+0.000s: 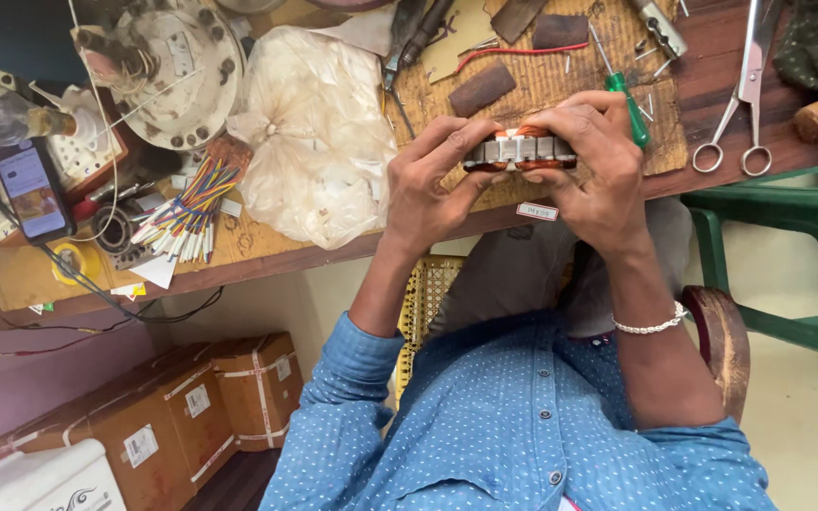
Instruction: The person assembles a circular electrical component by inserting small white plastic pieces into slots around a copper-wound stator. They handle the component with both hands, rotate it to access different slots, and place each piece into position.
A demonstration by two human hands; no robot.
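A round motor stator (520, 151) with grey metal laminations and copper-coloured windings is gripped between both hands, just above the front edge of the wooden workbench (267, 248). My left hand (433, 180) clasps its left side, thumb underneath. Around its right side curls my right hand (594, 161), fingers over the top. A silver bracelet (651, 325) circles the right wrist. Both forearms wear blue dotted sleeves.
A green-handled screwdriver (629, 99), scissors (740, 104) and brown blocks lie on a worn mat (542, 80). A crumpled plastic bag (314, 132), coloured wire bundle (186, 208), phone (32, 189) and fan housing (177, 71) sit left. Cardboard boxes (182, 407) and a green chair (797, 255) stand below.
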